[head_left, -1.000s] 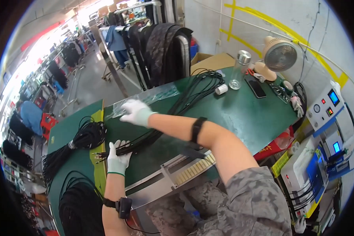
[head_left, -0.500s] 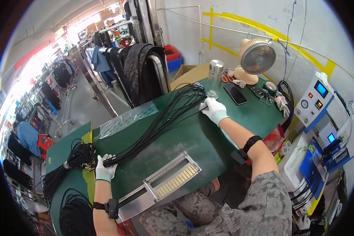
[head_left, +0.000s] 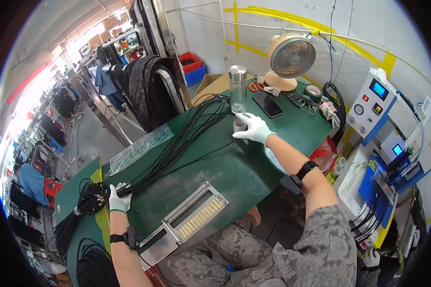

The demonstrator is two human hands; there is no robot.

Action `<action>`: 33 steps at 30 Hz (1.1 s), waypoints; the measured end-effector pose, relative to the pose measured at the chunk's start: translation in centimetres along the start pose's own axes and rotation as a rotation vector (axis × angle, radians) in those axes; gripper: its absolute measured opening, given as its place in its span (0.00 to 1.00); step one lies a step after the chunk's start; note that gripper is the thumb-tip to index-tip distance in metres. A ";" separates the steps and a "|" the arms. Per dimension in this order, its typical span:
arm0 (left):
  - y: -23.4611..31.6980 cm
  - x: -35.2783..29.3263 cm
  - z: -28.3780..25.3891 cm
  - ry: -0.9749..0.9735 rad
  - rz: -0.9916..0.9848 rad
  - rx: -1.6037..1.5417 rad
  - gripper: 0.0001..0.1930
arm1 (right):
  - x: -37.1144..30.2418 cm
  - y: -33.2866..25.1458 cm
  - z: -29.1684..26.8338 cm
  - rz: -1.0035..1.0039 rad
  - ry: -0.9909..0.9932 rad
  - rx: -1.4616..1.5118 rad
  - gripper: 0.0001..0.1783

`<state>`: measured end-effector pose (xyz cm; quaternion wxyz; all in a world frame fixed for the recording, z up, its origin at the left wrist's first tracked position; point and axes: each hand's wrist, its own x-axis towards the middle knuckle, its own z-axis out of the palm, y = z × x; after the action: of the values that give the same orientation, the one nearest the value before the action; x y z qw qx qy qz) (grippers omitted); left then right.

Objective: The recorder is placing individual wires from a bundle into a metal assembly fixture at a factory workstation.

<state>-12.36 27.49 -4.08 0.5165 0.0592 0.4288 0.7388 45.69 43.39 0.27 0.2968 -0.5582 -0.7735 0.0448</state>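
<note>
A long bundle of thin black cables (head_left: 177, 146) lies diagonally across the green table (head_left: 225, 177). My left hand (head_left: 119, 198), white-gloved, is closed around its lower left end. Beside that hand rests a second, tied bundle of black cables (head_left: 89, 197) with small metal-looking ends. My right hand (head_left: 255, 129), also gloved, is open, its thumb and fingers spread on either side of a small pale roll (head_left: 239, 126). I cannot make out whether the fingers touch it. A clear bottle (head_left: 238, 93) with a metal lid stands just beyond. One loose cable end points toward the right hand.
Nearest me lies a metal frame (head_left: 184, 222) with a row of cream blocks. A plastic bag (head_left: 139, 150) lies along the far edge. A phone (head_left: 267, 104), red-handled scissors (head_left: 256, 86) and a fan (head_left: 292, 57) stand farther right. Machines with screens (head_left: 372, 103) flank the table.
My right hand has let go of the cable's end and opened around the pale roll. My left hand remains on the bundle. The whole view has shifted slightly.
</note>
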 end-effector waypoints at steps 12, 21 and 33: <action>0.8 -0.1 -0.3 -0.010 0.015 0.033 0.28 | -2.5 7.6 -7.3 0.407 0.539 -0.265 0.25; 0.5 1.7 -1.0 -0.200 -0.141 -0.048 0.29 | -6.5 -0.4 -6.1 -0.020 -0.068 -0.045 0.19; 8.3 2.4 -8.8 -0.860 -0.227 0.698 0.38 | -20.6 -8.7 -2.0 -0.071 0.195 0.438 0.30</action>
<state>-24.05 23.54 -4.67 0.6707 0.4757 0.4023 0.4024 43.58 21.31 -3.04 0.4855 -0.4544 -0.7322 0.1471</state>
